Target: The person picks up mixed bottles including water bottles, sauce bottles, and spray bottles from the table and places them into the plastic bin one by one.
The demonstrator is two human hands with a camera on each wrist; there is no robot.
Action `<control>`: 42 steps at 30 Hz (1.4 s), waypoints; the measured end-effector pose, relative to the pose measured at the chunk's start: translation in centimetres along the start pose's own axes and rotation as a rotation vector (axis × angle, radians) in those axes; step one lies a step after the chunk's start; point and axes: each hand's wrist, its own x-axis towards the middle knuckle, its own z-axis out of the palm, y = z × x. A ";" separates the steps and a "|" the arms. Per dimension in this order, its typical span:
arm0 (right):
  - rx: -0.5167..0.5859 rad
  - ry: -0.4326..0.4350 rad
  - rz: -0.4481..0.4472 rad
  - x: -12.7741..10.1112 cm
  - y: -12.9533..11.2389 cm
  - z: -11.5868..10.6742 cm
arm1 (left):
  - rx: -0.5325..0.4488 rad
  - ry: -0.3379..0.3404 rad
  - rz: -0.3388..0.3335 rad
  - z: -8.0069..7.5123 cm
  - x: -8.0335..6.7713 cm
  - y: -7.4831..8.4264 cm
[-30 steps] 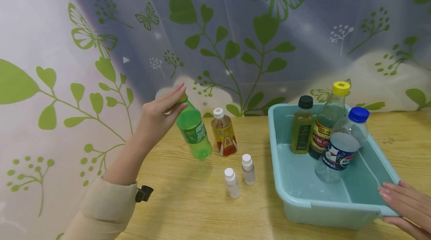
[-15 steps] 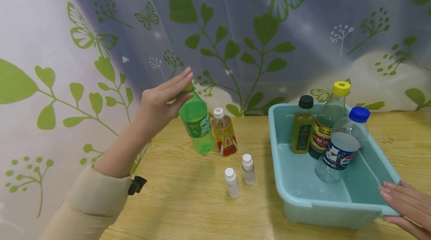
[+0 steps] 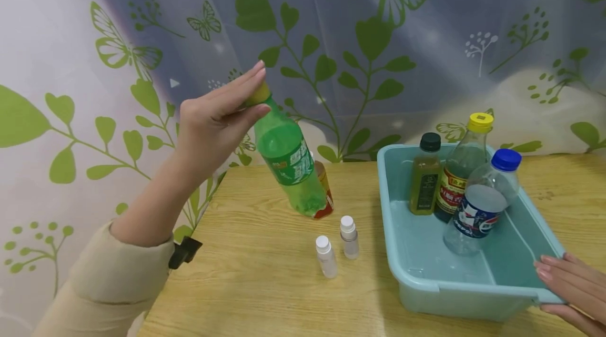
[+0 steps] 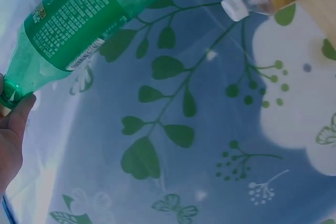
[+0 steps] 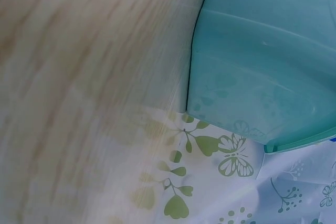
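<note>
My left hand pinches a green soda bottle by its yellow-capped top, thumb on one side and fingers on the other. The bottle tilts, its base toward the right; in the left wrist view the same green bottle crosses the upper left. Behind it, a tea bottle with a yellow and red label is partly hidden. At the far right, my right hand holds the front right corner of a light-blue tub, fingers over the rim and thumb below.
Inside the tub stand a dark-capped bottle, a yellow-capped bottle and a blue-capped Pepsi bottle. Two small white-capped bottles, one nearer and one farther, stand left of the tub. A patterned curtain hangs behind the table.
My left hand has raised the green bottle and carried it rightward, so it now covers much of the tea bottle. The right hand and the tub stay put.
</note>
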 end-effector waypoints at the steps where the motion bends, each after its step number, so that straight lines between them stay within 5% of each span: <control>1: 0.009 0.013 -0.008 0.1 0.0 0.1 | -0.005 -0.005 0.004 0.0 0.3 0.2; 20: 0.034 0.054 -0.038 0.6 0.1 0.4 | -0.071 -0.125 0.220 4.3 6.6 1.6; 35: 0.047 0.035 -0.004 -0.2 0.3 0.4 | -0.128 -0.238 0.032 7.3 10.0 3.2; 42: 0.071 0.064 -0.024 0.6 0.0 0.6 | -0.064 -0.335 -0.012 9.6 10.8 3.9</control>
